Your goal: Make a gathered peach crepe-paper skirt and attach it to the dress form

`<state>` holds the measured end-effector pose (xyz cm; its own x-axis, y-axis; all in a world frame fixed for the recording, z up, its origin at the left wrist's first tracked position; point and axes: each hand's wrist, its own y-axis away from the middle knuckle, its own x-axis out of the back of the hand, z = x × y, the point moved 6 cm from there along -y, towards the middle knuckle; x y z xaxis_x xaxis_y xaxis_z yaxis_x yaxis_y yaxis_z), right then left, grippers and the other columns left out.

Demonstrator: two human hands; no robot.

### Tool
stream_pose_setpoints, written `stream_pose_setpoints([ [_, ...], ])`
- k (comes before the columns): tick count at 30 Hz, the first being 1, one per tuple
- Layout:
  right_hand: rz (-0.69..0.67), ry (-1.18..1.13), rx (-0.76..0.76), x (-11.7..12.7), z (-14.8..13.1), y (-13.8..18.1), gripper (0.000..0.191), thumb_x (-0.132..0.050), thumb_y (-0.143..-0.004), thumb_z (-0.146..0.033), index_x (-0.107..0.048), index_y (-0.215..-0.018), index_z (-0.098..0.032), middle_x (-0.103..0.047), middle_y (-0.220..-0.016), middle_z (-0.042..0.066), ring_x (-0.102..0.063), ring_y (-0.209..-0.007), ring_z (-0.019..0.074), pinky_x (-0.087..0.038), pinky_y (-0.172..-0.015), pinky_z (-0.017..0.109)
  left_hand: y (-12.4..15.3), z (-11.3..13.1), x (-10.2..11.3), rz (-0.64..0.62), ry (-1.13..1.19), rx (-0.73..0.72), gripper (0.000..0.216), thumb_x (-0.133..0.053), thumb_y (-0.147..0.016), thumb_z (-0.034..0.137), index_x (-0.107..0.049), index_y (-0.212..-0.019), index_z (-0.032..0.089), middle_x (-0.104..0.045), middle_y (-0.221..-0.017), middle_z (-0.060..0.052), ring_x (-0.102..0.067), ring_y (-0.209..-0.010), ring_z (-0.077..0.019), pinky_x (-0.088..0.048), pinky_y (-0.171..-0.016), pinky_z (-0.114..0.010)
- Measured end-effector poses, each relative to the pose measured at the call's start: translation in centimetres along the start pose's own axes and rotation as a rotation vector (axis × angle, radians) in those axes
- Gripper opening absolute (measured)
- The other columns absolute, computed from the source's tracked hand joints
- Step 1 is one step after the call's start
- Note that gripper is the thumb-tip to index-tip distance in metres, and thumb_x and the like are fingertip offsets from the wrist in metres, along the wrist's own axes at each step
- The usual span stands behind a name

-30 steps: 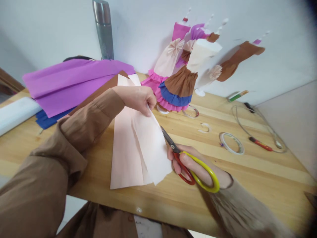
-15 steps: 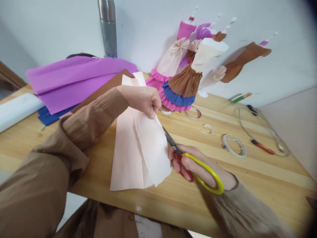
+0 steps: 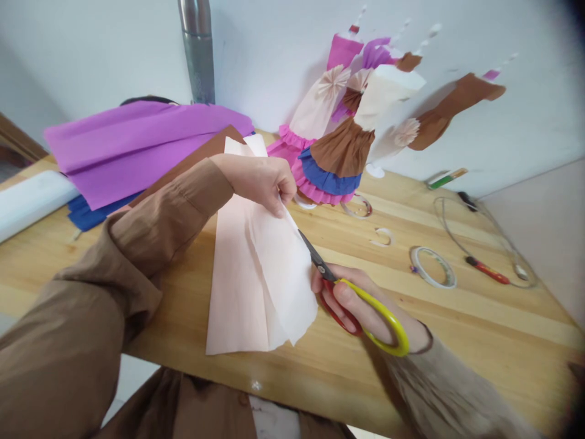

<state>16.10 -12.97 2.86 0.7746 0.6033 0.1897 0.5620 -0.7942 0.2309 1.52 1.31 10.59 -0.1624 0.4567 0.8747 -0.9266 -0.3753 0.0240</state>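
My left hand [image 3: 269, 180] pinches the right edge of a pale pink sheet of crepe paper [image 3: 237, 274], whose right part is folded over. The sheet hangs down over the near part of the wooden table [image 3: 375, 378]. In my right hand [image 3: 351, 299] are scissors [image 3: 384, 317] with one yellow and one red handle, my fingers through the loops. Their dark blades lie at the folded sheet's right edge, just below my left hand. How far the blades are apart I cannot tell.
Several small paper dresses on stands [image 3: 342, 149] are at the back wall. Purple paper [image 3: 137, 140] and a metal flask [image 3: 198, 67] stand at the left rear. A tape roll [image 3: 433, 268], a red-handled tool with a cable [image 3: 487, 271] and a green-orange stick [image 3: 448, 178] lie right.
The scissors have shifted slightly up and left along the paper's edge. My left hand keeps its pinch, nearly in the same place.
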Motion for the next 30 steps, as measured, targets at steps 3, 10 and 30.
stream_pose_setpoints([
  [3,0.004,0.022,0.03,0.0,0.0,0.0,0.046,-0.037,-0.091,-0.063,-0.047,-0.089,-0.018,-0.037,-0.046,-0.009,-0.032,-0.038,0.0068,-0.029,-0.041,0.024,0.0,0.0,-0.1,-0.005,0.006,0.009,0.01,-0.068,-0.071,0.018,-0.063,-0.064,0.011,-0.058,-0.068,-0.002,-0.053,-0.071,-0.0117,-0.036,-0.063,-0.022],
  [10,0.041,0.115,0.097,0.2,-0.7,0.0,0.05,-0.041,-0.088,-0.066,-0.049,-0.079,-0.018,-0.038,-0.048,-0.007,-0.03,-0.039,0.006,-0.025,-0.041,0.024,-0.1,0.2,-0.1,-0.022,0.013,0.002,0.012,-0.068,-0.071,0.016,-0.062,-0.062,0.011,-0.056,-0.064,-0.001,-0.05,-0.068,-0.0109,-0.035,-0.063,-0.022],
  [30,-0.019,0.28,0.051,0.2,-2.0,-0.1,0.047,-0.035,-0.091,-0.063,-0.05,-0.086,-0.019,-0.052,-0.07,0.002,-0.042,-0.054,0.0107,-0.036,-0.046,0.025,-0.5,0.6,-1.0,-0.048,0.006,-0.052,0.015,-0.068,-0.072,0.023,-0.066,-0.061,0.012,-0.057,-0.059,-0.001,-0.047,-0.059,-0.0102,-0.033,-0.059,-0.025],
])
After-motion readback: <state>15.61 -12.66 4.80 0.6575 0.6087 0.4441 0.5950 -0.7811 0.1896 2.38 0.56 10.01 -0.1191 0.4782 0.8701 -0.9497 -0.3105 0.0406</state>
